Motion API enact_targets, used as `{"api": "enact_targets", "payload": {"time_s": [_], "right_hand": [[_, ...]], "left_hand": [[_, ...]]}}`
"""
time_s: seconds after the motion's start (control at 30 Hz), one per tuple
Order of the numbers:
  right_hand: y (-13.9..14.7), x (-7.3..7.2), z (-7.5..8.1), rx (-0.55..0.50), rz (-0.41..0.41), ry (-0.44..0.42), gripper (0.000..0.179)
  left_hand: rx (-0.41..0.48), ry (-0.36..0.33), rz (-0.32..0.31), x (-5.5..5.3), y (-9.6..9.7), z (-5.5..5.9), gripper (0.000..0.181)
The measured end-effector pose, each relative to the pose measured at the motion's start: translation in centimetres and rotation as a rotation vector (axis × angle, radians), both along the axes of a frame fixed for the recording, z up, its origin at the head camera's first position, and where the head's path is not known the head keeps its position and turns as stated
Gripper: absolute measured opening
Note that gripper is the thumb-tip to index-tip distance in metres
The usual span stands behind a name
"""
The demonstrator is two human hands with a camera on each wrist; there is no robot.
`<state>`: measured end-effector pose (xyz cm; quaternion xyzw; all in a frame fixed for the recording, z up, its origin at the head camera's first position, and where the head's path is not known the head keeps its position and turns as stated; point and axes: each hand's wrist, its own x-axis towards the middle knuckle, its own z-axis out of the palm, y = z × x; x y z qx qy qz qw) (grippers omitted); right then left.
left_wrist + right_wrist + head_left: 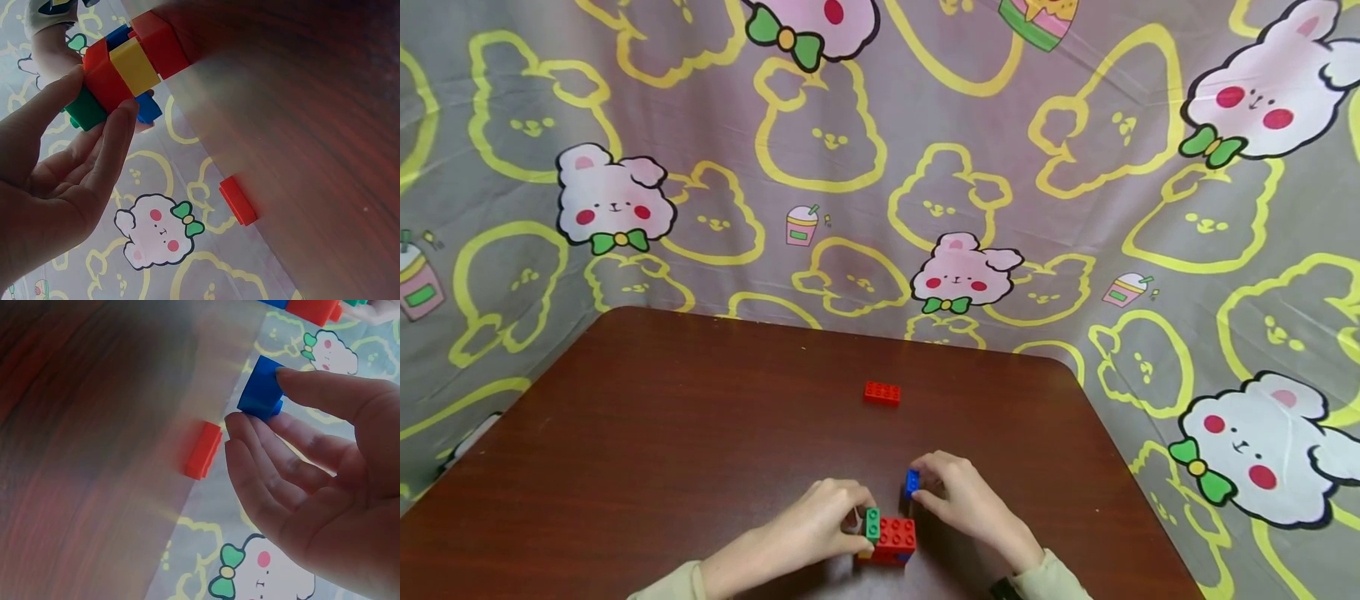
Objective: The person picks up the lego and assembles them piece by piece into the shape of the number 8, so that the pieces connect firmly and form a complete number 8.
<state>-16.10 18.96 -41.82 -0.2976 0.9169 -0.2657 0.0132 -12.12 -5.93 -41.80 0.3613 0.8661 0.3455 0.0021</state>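
Observation:
Near the table's front edge stands a stack of toy building bricks, with red bricks (897,533) on its upper layer and a green brick (872,525) on top at its left end. In the left wrist view a yellow brick (135,67) and blue parts show lower in the stack. My left hand (820,521) grips the stack's left end between thumb and fingers, around the green brick. My right hand (962,500) pinches a small blue brick (261,387) between thumb and fingertips, to the right of the stack and apart from it.
A loose red brick (882,393) lies farther back on the dark brown table (700,417). Behind and beside the table hangs a grey curtain (865,208) printed with cartoon animals.

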Motion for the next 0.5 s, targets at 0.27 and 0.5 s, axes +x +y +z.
{"api": "enact_targets", "payload": {"time_s": [0.27,0.5], "right_hand": [[0.1,1.0,0.4,-0.016,0.034,0.032,0.024],[0.3,1.8,0.8,-0.024,0.042,0.033,0.023]], "left_hand": [[0.001,0.006,0.004,0.0,0.0,-0.1,0.025],[-0.005,-0.005,0.005,0.1,0.1,0.0,0.025]]}}
